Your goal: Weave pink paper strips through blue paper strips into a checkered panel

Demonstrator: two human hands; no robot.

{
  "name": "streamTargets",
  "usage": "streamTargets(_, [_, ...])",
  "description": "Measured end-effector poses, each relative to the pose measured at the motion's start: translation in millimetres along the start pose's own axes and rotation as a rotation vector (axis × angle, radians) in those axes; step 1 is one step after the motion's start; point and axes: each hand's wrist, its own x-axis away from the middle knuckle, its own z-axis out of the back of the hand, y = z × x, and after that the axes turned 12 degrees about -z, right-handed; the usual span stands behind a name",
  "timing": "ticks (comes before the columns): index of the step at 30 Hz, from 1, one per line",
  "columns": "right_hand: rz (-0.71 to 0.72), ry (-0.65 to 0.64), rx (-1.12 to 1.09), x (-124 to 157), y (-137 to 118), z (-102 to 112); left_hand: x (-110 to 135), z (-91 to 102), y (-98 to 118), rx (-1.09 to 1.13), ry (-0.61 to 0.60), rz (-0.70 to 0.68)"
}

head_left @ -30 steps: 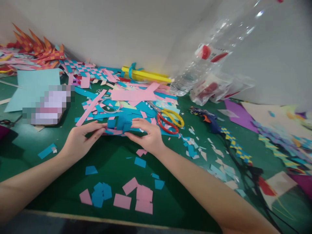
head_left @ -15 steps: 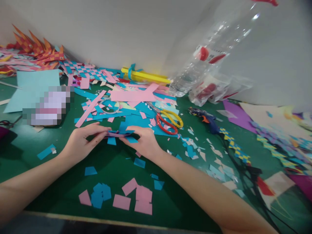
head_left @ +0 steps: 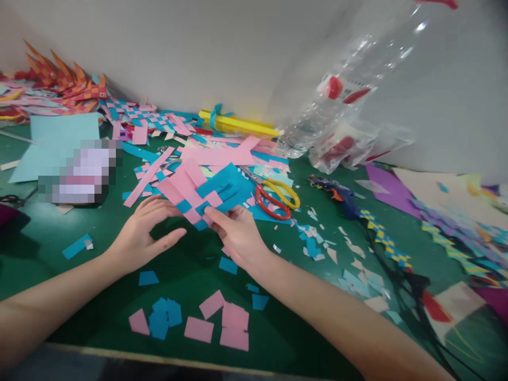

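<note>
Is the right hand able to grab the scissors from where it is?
Probably yes, once it lets go: the right hand pinches the woven paper, and the scissors lie close beside it on top of the scraps, handles uncovered.

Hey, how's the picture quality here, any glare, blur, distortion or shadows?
Head view: bright glare spots on the plastic bottle; right edge stretched and soft; a pixelated patch masks something at left; left hand and right hand, gripping the woven paper, sharp, casting soft shadows on the green mat.
</note>
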Motion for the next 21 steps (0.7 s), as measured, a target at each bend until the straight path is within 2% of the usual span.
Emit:
streamTargets(8, [0.186,-0.12,0.024,-1.9,3.2,3.3,-14.3,-5.6,13.2,0.031,0.065,0.044])
streamTargets(13, [0.286,-0.065,0.131,-10.1,2.5,9.4,-31.9,-17.6,10.2,0.098,0.16,0.138])
streamTargets(17, [0.361,-0.069,0.196,-21.8,2.6,17.2,-45.4,-22.5,3.5,0.206,0.129,0.159])
streamTargets(21, [0.432,-0.043,0.28,-26.9,-5.2,23.4,-47.7,-20.8,-8.2,0.145,0.123,0.117])
